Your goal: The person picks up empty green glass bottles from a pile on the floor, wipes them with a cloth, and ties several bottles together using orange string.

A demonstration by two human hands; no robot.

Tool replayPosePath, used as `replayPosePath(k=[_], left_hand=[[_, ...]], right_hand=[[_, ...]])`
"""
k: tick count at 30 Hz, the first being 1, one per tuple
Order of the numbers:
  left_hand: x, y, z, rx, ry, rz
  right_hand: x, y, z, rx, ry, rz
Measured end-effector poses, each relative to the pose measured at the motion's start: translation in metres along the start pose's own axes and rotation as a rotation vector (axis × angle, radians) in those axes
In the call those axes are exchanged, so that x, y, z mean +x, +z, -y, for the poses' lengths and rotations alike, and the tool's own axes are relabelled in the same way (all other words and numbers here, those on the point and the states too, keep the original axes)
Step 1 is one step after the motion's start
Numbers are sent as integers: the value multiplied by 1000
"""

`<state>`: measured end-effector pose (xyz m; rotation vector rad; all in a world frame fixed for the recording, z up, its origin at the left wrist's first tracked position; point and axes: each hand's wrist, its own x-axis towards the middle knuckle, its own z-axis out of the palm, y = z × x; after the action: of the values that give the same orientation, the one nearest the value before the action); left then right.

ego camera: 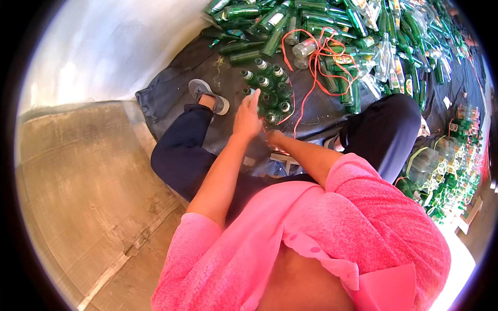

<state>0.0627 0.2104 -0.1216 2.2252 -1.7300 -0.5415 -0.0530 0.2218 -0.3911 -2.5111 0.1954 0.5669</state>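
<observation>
Several green glass bottles (274, 87) stand upright in a tight cluster on the dark sheet in front of me. A pinkish-red plastic string (294, 102) runs around the right side of the cluster. My left hand (249, 114) lies against the near left side of the bottles, its fingers extended. Just below the cluster, my right hand (275, 140) is closed on the string, with part of its grip hidden. A looped, tangled length of the same string (317, 62) lies to the right, over loose bottles, and one strand comes down towards my right hand.
A large heap of loose green and clear bottles (334, 23) lies beyond the cluster. String-tied bottle bundles (447, 171) stand at the right. My legs are spread on both sides, with a small wooden stool (286, 158) between them. A pale wall (113, 42) rises at the left.
</observation>
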Motion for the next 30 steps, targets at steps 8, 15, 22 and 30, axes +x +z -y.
replayPosePath(k=[8, 15, 22, 30], left_hand=[[-33, 107, 67, -336, -869, 208], [-8, 174, 63, -1298, -1373, 68], [-2, 148, 61, -605, -1068, 104], [-1, 107, 34, -273, -866, 319]], right_hand=[[-48, -11, 30, 1102, 339, 59], [-81, -39, 31, 1217, 350, -56], [-55, -14, -10, 1213, 805, -233], [-39, -41, -1, 1307, 951, -573]])
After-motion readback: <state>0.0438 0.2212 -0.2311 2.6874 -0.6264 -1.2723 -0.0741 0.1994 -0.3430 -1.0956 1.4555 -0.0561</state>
